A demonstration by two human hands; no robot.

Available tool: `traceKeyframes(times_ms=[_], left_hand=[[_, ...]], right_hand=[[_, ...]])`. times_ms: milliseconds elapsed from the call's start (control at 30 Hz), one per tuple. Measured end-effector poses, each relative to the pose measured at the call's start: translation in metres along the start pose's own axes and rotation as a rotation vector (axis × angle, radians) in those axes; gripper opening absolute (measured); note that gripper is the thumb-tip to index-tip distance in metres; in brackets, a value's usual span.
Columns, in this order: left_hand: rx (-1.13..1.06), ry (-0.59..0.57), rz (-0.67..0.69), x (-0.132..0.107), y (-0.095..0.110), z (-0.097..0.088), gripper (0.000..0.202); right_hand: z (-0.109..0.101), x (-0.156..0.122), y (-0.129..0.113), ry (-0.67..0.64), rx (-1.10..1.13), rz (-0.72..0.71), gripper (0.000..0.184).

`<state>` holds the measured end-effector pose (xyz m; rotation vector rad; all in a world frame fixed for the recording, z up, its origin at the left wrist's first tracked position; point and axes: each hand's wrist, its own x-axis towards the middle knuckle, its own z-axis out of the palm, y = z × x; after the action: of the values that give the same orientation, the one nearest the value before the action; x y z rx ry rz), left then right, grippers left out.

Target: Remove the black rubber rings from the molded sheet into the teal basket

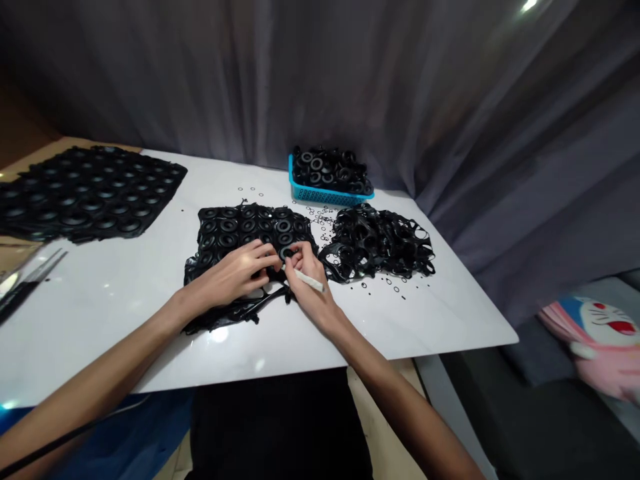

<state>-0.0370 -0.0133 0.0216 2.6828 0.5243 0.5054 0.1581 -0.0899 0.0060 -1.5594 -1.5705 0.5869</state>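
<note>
A black rubber sheet of moulded rings (240,230) lies in the middle of the white table (125,293). My left hand (240,270) rests on the sheet, its fingers curled and pressing down near one ring. My right hand (306,280) is closed on a thin white tool (309,280) and pinches at a ring (287,253) on the sheet's right edge. The two hands nearly touch.
A heap of black rubber scrap webbing (380,243) lies right of the sheet. A blue basket (325,193) of loose rings stands behind. Another ring sheet (85,193) lies far left. Small rings are scattered about. Metal tools (25,283) sit at the left edge. A grey curtain hangs behind.
</note>
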Motion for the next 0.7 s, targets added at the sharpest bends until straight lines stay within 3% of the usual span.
traceKeyframes(times_ms=[100, 400, 700], left_hand=[[0.030, -0.002, 0.006, 0.000, 0.001, 0.001, 0.020], [0.263, 0.076, 0.085, -0.006, -0.003, 0.010, 0.026], [0.188, 0.116, 0.124, -0.007, 0.008, 0.001, 0.021]], right_hand=[[-0.002, 0.003, 0.004, -0.022, 0.063, 0.092, 0.019], [-0.003, -0.001, 0.000, -0.123, 0.082, 0.088, 0.017], [0.002, -0.011, -0.008, -0.072, -0.149, -0.091, 0.027]])
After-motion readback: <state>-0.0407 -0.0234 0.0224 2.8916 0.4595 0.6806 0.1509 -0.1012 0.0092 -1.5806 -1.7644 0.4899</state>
